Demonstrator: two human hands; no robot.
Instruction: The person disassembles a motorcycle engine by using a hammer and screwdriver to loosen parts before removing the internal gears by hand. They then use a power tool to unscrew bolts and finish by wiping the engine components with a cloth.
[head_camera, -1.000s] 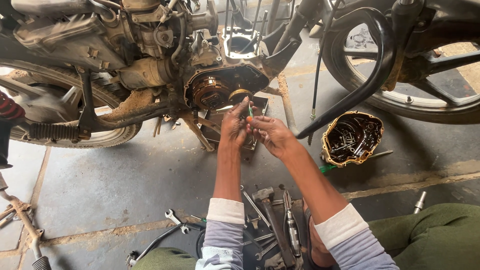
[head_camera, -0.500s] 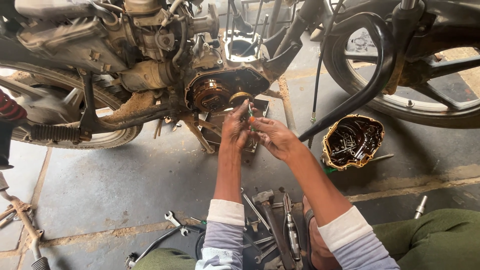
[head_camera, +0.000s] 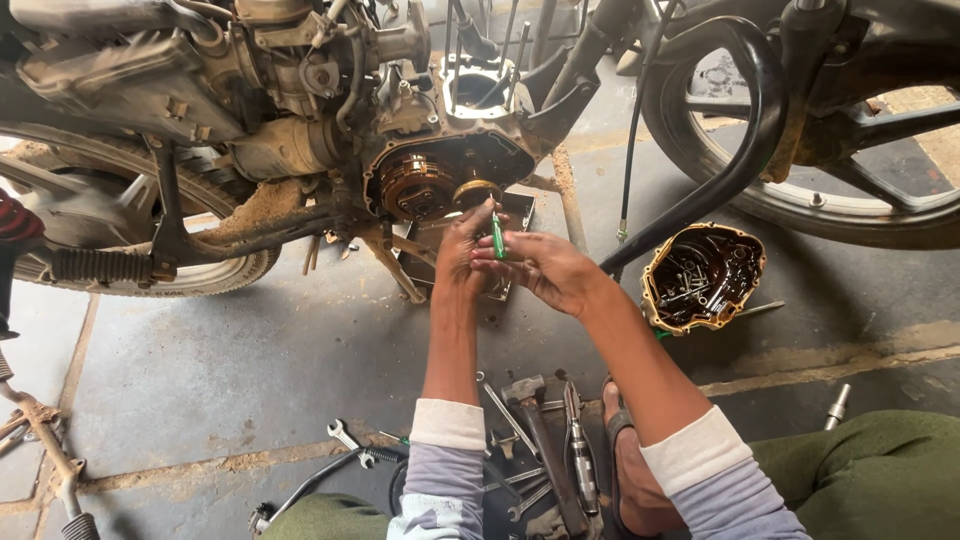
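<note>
Concrete workshop floor (head_camera: 250, 350) lies under an opened motorcycle engine (head_camera: 440, 180), before which a small green tool (head_camera: 497, 236) is pinched between the fingers of the left hand (head_camera: 462, 250) and right hand (head_camera: 540, 268).

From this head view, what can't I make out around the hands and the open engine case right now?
- Tip of the green tool: hidden behind the left hand and right hand.
- Parts inside the removed engine cover: too small and dark to sort.
- Tools on the floor: partly covered by the forearms.
- Rear wheel: cut off by the top and right edges.
</note>
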